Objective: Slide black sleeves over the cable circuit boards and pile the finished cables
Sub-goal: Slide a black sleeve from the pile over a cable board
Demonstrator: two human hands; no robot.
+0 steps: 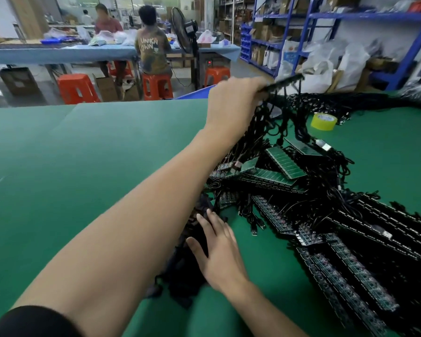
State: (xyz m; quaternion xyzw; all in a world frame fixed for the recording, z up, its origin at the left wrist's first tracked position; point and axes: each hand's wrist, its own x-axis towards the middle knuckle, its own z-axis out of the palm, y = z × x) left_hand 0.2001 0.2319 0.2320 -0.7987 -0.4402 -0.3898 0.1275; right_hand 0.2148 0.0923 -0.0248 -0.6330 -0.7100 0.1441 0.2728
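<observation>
My left hand (233,103) is stretched far forward and shut on a black sleeved cable board (286,81), held in the air over the far pile of black cables (326,103). Its cable hangs down from the hand. My right hand (219,251) lies flat with spread fingers on a heap of black sleeves (185,271) near the front of the green table (83,166). Right of it lies a heap of bare green circuit boards with black cables (282,166). More long boards (350,271) lie at the front right.
A yellow tape roll (324,121) stands on the table at the right. Beyond the table edge are orange stools (77,88), a standing fan (184,30), two seated people at a blue bench (58,53), and blue shelving (301,32) with white bags.
</observation>
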